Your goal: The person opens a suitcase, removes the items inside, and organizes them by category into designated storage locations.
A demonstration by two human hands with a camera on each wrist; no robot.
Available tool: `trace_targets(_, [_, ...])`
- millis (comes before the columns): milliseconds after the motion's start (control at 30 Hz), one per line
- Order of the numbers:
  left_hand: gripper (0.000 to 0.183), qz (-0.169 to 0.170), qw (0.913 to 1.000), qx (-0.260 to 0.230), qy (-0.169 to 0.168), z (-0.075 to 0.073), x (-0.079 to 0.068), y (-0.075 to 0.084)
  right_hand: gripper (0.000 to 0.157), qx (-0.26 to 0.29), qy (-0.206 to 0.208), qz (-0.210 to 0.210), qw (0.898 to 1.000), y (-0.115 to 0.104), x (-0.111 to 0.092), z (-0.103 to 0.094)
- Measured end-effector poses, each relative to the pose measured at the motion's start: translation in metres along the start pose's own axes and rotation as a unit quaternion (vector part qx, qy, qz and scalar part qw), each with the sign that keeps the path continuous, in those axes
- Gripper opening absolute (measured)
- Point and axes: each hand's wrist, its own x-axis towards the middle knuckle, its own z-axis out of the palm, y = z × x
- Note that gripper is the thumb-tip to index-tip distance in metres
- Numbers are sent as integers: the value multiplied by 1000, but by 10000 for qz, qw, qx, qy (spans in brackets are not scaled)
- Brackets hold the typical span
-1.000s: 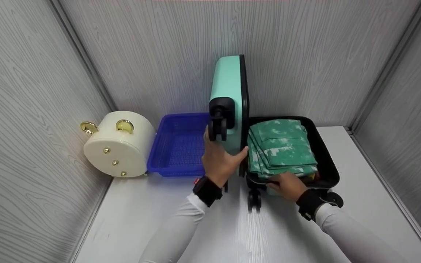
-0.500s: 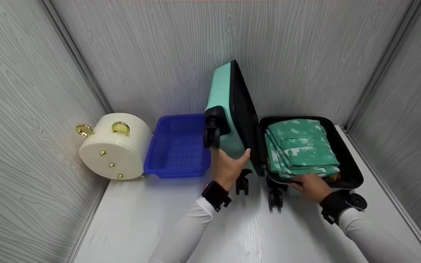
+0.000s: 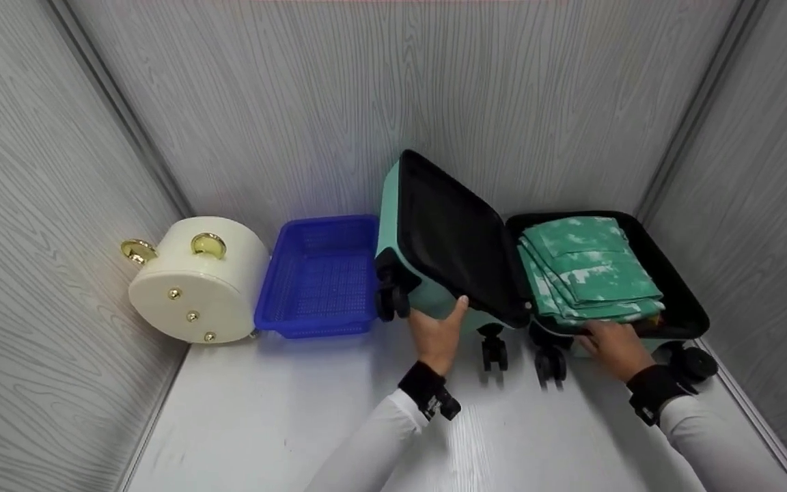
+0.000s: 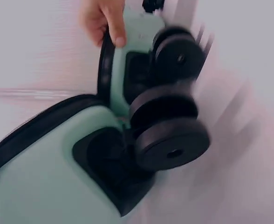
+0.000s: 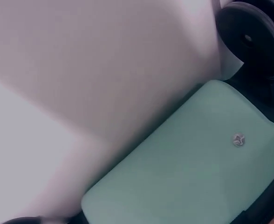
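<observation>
A mint green suitcase with black rims and casters lies open in the head view. Its lid half point(image 3: 458, 232) leans up to the left, tilted, with the black inner side facing up and right. My left hand point(image 3: 436, 342) holds that half at its front side, thumb over the rim and fingers hidden beneath the shell. The base half point(image 3: 680, 287) lies flat at the right, holding folded green and white cloth point(image 3: 591, 266). My right hand point(image 3: 615, 348) pinches the base's front rim; the left wrist view shows this hand point(image 4: 104, 18) with its thumb against the outer shell.
A blue plastic basket point(image 3: 274, 301) stands left of the lid, which overlaps its right edge in view. Farther left lies a round cream case point(image 3: 192, 287) with gold handles and studs. Grey wood-patterned walls point(image 3: 298, 82) enclose the white table point(image 3: 243, 410) on three sides.
The lid half has swung down leftward from near upright, showing its black inside. The base half has shifted right with my right hand, and the hinge side has opened wider.
</observation>
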Motion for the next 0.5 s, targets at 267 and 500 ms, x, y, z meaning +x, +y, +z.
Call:
trace_targets(267, [79, -526, 9982, -141, -254, -11, -20, -29, 20, -80, -19, -101, 9999, 4, 0, 1])
trace_targets(500, [77, -1219, 9920, -115, -303, -22, -27, -43, 28, -17, -157, -19, 9999, 0, 5, 4])
